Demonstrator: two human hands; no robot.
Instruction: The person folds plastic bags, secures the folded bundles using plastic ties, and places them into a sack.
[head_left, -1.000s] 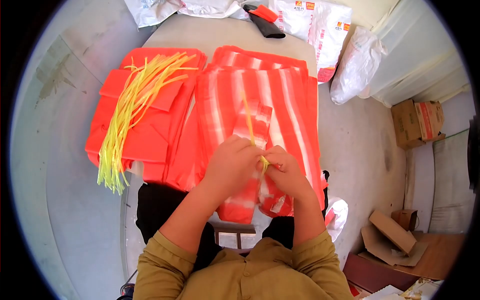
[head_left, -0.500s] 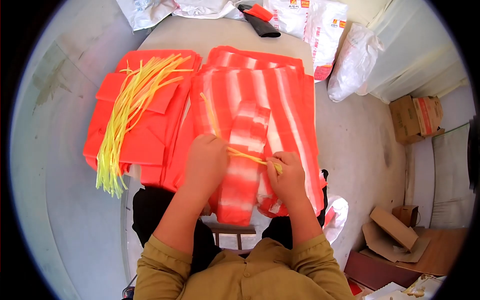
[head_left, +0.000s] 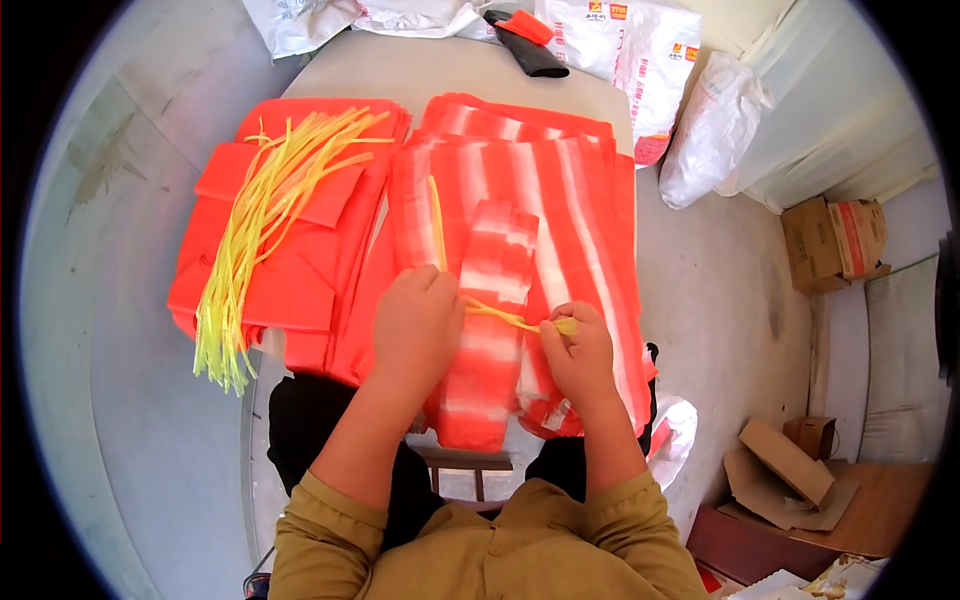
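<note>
A folded red-and-white striped bundle (head_left: 487, 360) lies lengthwise in front of me, on a stack of striped red sheets (head_left: 585, 215). Across its middle runs a yellow strip (head_left: 500, 314). My left hand (head_left: 420, 322) is closed on the strip at the bundle's left edge, and a loose end points up past the knuckles. At the right side my right hand (head_left: 579, 350) pinches the other end between thumb and fingers. On the left, many yellow strips (head_left: 262, 225) lie over a stack of folded red sheets (head_left: 300, 290).
White printed bags (head_left: 655, 65) and a black-and-red item (head_left: 530, 45) are at the table's (head_left: 400, 70) far edge. A wrapped white bag (head_left: 715, 130) stands to the right. Cardboard boxes (head_left: 835, 240) and opened cardboard (head_left: 790, 475) are further right.
The strip's loose end by my left hand stands more upright. My right hand has turned slightly, and the yellow end in it points more to the right. The view has shifted a little.
</note>
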